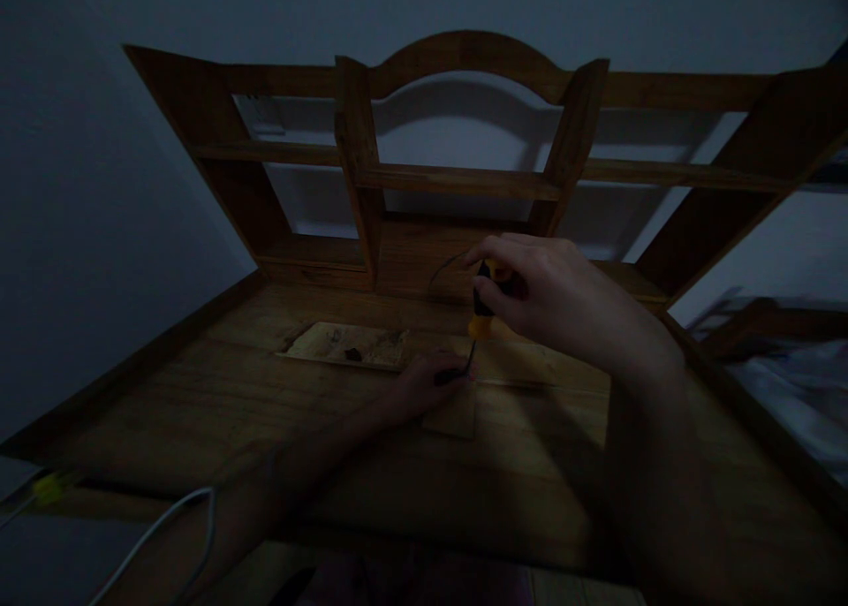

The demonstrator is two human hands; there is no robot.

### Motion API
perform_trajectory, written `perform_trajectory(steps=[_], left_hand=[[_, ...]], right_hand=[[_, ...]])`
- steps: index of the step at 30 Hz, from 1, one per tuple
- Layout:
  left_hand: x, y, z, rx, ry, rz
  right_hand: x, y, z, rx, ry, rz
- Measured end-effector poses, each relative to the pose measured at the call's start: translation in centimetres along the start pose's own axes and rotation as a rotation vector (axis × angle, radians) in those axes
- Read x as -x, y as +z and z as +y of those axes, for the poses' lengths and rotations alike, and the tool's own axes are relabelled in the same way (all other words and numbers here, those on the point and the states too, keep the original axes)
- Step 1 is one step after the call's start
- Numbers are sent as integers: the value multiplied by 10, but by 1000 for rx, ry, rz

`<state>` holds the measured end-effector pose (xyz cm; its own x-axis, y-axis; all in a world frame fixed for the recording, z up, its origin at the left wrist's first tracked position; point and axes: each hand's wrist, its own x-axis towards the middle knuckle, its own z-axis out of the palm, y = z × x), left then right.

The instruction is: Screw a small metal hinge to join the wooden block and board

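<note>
Now the right hand (549,301) is curled tight round the screwdriver (481,310), fingers wrapped on its yellow-and-black handle, shaft close to upright with the tip down at the desk (265,394). The left hand (424,383) lies flat beside that tip, fingers pinched on something small and dark; too dim to tell what. Both sit just in front of the pale recess (344,345) in the desktop, below the shelf unit (464,178). Best, I'd say, to keep the shaft square to the wood, press straight down while turning, and hold those steadying fingers clear of the tip.
</note>
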<state>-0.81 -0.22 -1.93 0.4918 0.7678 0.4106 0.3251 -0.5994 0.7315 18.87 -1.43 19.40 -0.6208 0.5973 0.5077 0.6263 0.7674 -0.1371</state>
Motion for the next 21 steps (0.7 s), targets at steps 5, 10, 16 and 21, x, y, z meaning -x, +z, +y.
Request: perform_trajectory(steps=[5, 10, 16, 21], left_hand=[[4, -13, 14, -223, 124, 20], [16, -28, 30, -528, 371, 233], [18, -9, 47, -680, 669, -358], [25, -7, 64, -742, 451, -473]], right_hand=[[1, -3, 3, 12, 11, -8], [1, -3, 3, 33, 22, 1], [2, -4, 3, 16, 23, -8], [4, -6, 3, 17, 48, -8]])
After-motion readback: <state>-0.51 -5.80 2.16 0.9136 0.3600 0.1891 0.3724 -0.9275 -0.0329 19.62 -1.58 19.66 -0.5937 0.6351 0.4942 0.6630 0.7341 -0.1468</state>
